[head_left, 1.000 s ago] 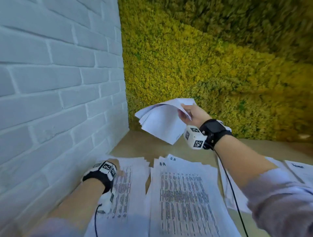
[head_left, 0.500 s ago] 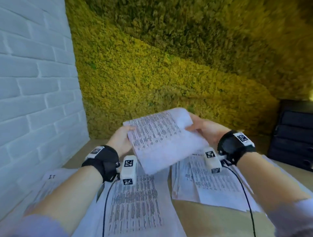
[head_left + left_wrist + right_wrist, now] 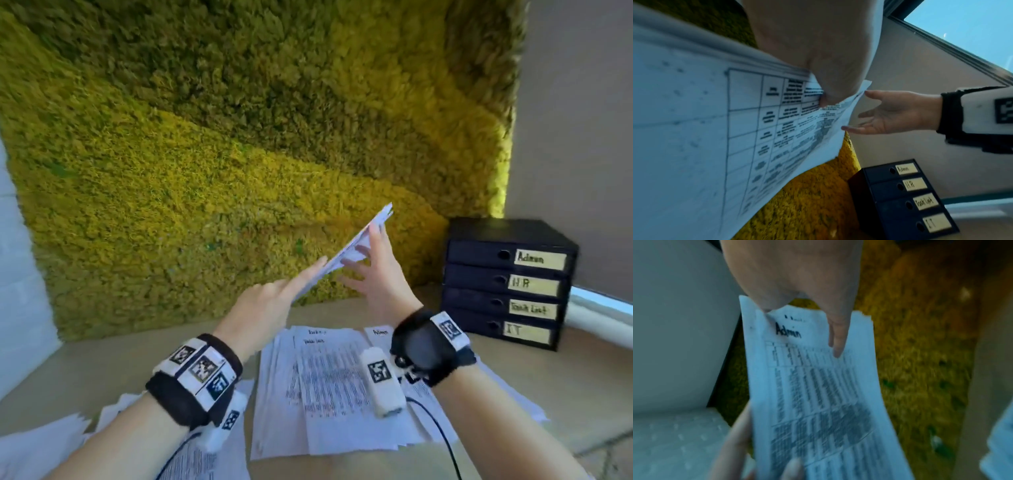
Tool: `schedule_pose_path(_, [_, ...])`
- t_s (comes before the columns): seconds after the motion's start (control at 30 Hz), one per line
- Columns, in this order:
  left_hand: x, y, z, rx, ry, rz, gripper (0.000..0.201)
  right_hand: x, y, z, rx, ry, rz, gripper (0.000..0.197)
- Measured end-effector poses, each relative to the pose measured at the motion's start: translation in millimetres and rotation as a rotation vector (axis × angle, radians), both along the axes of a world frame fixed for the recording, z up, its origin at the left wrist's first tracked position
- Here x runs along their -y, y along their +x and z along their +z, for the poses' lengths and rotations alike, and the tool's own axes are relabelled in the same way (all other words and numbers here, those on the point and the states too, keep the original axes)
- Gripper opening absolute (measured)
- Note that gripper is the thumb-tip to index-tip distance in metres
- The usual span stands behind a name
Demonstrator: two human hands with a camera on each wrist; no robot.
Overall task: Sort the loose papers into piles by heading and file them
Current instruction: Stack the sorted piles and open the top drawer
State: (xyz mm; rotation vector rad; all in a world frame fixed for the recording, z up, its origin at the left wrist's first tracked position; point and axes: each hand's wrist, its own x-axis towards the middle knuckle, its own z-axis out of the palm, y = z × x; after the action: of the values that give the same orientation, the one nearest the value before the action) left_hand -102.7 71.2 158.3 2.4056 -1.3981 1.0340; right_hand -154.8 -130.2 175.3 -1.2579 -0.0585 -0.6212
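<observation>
I hold a sheaf of papers (image 3: pixel 378 221) up in the air, edge-on in the head view and tilted up to the right. The right wrist view shows its top sheet (image 3: pixel 818 394) headed "Admin". My left hand (image 3: pixel 274 298) pinches the lower end, thumb on the printed face (image 3: pixel 715 129). My right hand (image 3: pixel 373 274) is spread flat, its straight fingers (image 3: pixel 836 340) touching the upper end. A black drawer unit (image 3: pixel 479 284) stands at the right, labelled Admin (image 3: pixel 537 260), HR, Task List and IT from top to bottom.
Sorted piles lie on the beige table (image 3: pixel 102 359): a Task List pile (image 3: pixel 329 387) under my wrists, an Admin sheet (image 3: pixel 380 332) beside it, more sheets at the lower left (image 3: pixel 34 442). A moss wall stands behind.
My left hand left the table pile and took the sheaf's lower end. The sheaf rose and turned edge-on, my right fingers straightened, and my view swung right to the drawer unit.
</observation>
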Motion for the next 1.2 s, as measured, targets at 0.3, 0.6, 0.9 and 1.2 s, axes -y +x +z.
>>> schedule_pose_path(0.3, [-3, 11, -4, -0.206, -0.193, -0.131, 0.086, 52, -18, 7, 0.236, -0.692, -0.423, 0.055])
schedule_pose_path(0.6, [3, 22, -5, -0.697, -0.653, -0.320, 0.071, 41, -18, -3, 0.496, -0.839, -0.623, 0.025])
schedule_pose_path(0.9, [13, 28, -4, -0.909, -0.723, -0.319, 0.052, 45, -30, 10, 0.390, -0.873, -0.634, 0.042])
schedule_pose_path(1.2, [19, 9, -12, -0.591, -0.481, -0.239, 0.037, 59, -32, 30, 0.189, -1.021, -0.650, 0.067])
